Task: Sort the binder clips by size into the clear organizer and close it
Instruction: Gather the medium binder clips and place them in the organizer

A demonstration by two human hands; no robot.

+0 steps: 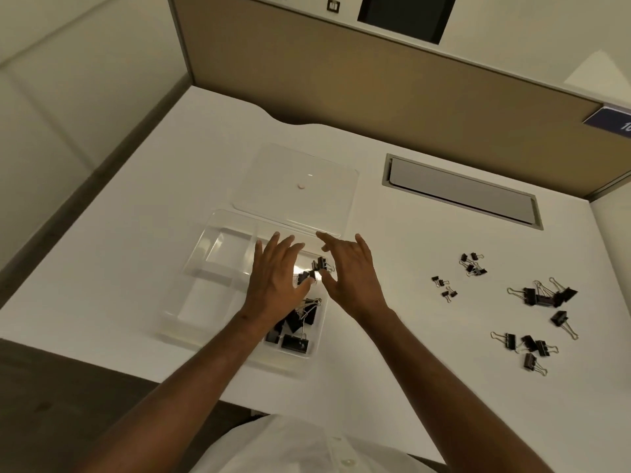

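White desk (392, 268) — clear organizer (218, 254), lid (297, 179), loose binder clips (543, 297).

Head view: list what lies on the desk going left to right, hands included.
Clear organizer → left hand → right hand → small binder clips → large binder clips. The open lid, the clips already in the organizer and the desk's recessed panel overlap these in the order, so they are left out.

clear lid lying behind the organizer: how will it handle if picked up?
The lid looks thin and flat, so probably light and a bit flexy. Glossy clear plastic, likely slippery. It lies flat on the desk, so its edge may be hard to catch.
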